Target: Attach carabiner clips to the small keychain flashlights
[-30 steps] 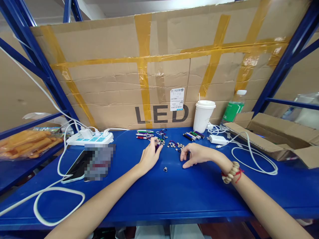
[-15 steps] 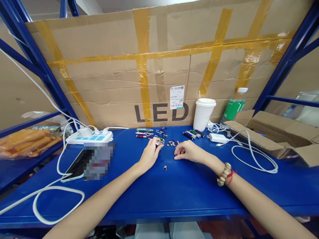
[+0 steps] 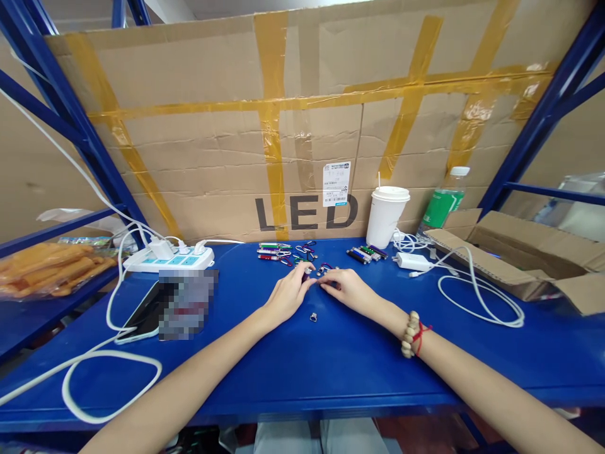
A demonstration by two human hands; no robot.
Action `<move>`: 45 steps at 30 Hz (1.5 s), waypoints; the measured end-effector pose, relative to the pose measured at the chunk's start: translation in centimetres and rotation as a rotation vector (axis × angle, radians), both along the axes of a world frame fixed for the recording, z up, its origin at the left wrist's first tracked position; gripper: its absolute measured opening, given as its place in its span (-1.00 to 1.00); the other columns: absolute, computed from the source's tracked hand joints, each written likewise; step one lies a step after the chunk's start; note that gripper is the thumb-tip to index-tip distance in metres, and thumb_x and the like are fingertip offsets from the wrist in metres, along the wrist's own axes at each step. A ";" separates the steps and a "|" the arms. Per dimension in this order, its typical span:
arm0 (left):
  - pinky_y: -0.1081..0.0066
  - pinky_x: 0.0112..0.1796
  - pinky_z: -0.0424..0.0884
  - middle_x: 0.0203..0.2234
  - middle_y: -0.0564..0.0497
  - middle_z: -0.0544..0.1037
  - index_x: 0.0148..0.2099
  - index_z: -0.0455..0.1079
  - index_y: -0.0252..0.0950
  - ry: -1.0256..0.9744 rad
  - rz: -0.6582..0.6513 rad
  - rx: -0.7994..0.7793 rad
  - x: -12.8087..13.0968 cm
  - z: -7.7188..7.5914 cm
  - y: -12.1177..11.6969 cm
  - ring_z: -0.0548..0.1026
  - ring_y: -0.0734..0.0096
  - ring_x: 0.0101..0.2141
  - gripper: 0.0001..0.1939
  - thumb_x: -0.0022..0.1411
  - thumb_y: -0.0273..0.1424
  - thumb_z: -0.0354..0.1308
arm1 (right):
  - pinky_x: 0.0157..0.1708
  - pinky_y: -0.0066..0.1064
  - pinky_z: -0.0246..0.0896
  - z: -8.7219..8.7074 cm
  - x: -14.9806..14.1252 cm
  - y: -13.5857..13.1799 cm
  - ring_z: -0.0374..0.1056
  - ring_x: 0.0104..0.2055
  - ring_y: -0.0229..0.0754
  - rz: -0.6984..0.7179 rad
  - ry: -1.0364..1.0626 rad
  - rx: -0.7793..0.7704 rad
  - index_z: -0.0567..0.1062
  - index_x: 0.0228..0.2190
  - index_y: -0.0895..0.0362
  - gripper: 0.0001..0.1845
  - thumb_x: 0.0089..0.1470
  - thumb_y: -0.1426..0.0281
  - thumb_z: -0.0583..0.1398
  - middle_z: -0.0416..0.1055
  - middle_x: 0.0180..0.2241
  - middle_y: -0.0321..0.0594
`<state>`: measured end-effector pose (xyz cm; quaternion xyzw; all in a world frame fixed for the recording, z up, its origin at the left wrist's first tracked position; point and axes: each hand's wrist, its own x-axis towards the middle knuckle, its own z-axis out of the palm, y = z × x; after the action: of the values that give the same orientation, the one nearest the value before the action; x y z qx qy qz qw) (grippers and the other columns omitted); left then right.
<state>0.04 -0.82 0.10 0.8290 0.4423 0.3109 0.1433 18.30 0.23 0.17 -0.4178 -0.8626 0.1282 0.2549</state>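
My left hand (image 3: 289, 295) is closed, its thumb and fingers pinching a small flashlight tube (image 3: 308, 271) whose round silver end shows. Close by on the right, my right hand (image 3: 348, 290) has its thumb and fingertips pressed together, almost touching the left fingertips. Whatever sits between those right fingers is too small to make out. A small silver metal part (image 3: 313, 317) lies on the blue table in front of both hands. Beyond the fingers are small carabiner clips (image 3: 306, 250) and tiny metal pieces, partly hidden by the hands.
Slim coloured flashlights (image 3: 271, 252) lie at back left, dark tubes (image 3: 367, 254) at back right. A white cup (image 3: 386, 217), a bottle (image 3: 443, 202), a charger with cable (image 3: 413, 261) and an open carton (image 3: 510, 252) stand right. A power strip (image 3: 172, 258) and phone (image 3: 142, 318) lie left.
My right hand has moved left and my left hand slightly right, bringing their fingertips together. The flashlight tube has shifted right with my left hand.
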 end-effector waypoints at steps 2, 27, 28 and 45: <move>0.51 -0.20 0.24 -0.23 0.07 0.36 -0.03 0.08 -0.23 0.017 -0.006 -0.001 0.0 0.1 -0.1 0.37 0.52 -0.26 -0.74 0.27 -0.27 -0.15 | -0.29 -0.46 0.17 -0.1 0.0 0.1 0.29 -0.35 -0.31 0.001 0.021 0.009 0.49 -0.31 0.22 -0.81 0.03 0.50 0.10 0.40 -0.35 -0.25; 0.41 -0.21 0.28 -0.22 -0.04 0.41 0.02 0.20 -0.35 0.222 -0.046 0.063 0.1 -0.1 0.2 0.39 0.40 -0.27 -0.65 0.29 -0.27 -0.17 | -0.58 -0.61 0.18 0.6 -1.0 -1.3 0.30 -0.34 -0.37 0.057 0.456 0.210 0.49 -0.22 0.13 -0.75 0.03 0.37 0.14 0.40 -0.32 -0.26; 0.40 -0.20 0.28 -0.23 -0.04 0.41 0.03 0.19 -0.35 0.225 -0.046 0.069 0.0 -0.1 0.3 0.39 0.40 -0.26 -0.64 0.29 -0.27 -0.18 | -0.59 -0.61 0.17 0.5 -1.0 -1.3 0.30 -0.34 -0.37 0.057 0.452 0.223 0.48 -0.21 0.13 -0.74 0.03 0.37 0.14 0.40 -0.33 -0.26; 0.40 -0.20 0.28 -0.16 -0.02 0.40 0.04 0.07 -0.29 0.158 0.039 -0.009 0.0 0.4 -0.2 0.39 0.37 -0.18 -0.69 0.29 -0.31 -0.17 | -0.59 -0.62 0.20 0.9 -1.0 -1.5 0.29 -0.30 -0.34 0.022 0.427 0.108 0.45 -0.15 0.10 -0.69 0.05 0.33 0.09 0.34 -0.20 -0.22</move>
<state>0.06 -0.99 0.50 0.8416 0.4694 0.2453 0.1054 17.30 -1.29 1.05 -0.3576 -0.7991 0.1704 0.4523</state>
